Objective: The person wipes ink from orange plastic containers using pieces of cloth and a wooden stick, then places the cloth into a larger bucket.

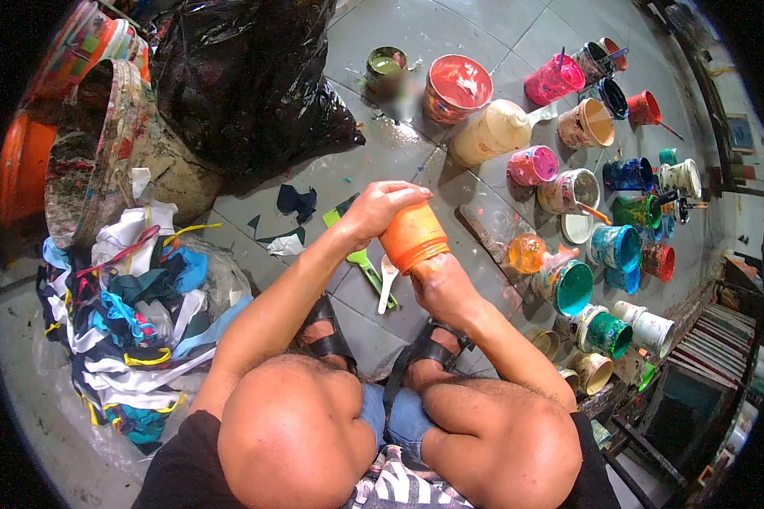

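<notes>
My left hand wraps over the closed end of an orange plastic jar, which is tilted with its threaded mouth toward me. At that mouth is my right hand, knuckles against the rim. Its fingertips are hidden, so I cannot tell whether they reach inside or hold anything. Beneath the jar, a green-handled scraper and a white plastic spoon lie on the grey tiled floor.
Several paint tubs line the right side, near a cream jug and a red-smeared bowl. Left are fabric scraps, a stained bucket and a black plastic bag. Dark scraps lie ahead.
</notes>
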Motion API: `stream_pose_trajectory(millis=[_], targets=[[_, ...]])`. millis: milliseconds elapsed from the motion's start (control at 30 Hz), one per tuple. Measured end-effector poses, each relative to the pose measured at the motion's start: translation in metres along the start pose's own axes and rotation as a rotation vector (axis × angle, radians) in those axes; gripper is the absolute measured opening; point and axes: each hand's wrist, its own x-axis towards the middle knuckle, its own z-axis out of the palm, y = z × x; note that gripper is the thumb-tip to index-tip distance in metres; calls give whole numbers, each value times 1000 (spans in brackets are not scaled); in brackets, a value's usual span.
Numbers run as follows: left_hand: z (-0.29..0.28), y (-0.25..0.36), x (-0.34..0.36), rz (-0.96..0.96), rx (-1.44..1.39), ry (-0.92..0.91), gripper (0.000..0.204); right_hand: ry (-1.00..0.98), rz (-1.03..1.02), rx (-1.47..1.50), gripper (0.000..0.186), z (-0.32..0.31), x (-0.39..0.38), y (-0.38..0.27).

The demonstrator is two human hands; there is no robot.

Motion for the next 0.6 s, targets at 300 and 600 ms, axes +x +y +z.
stream_pose_trajectory(millis=[300,600], targets=[[0,32,-4,-83,284,152,48,90,-134,-388,32,12,27,1],[-30,-16,9,-76,204,134,46,106,-130,-313,46,30,33,-2]])
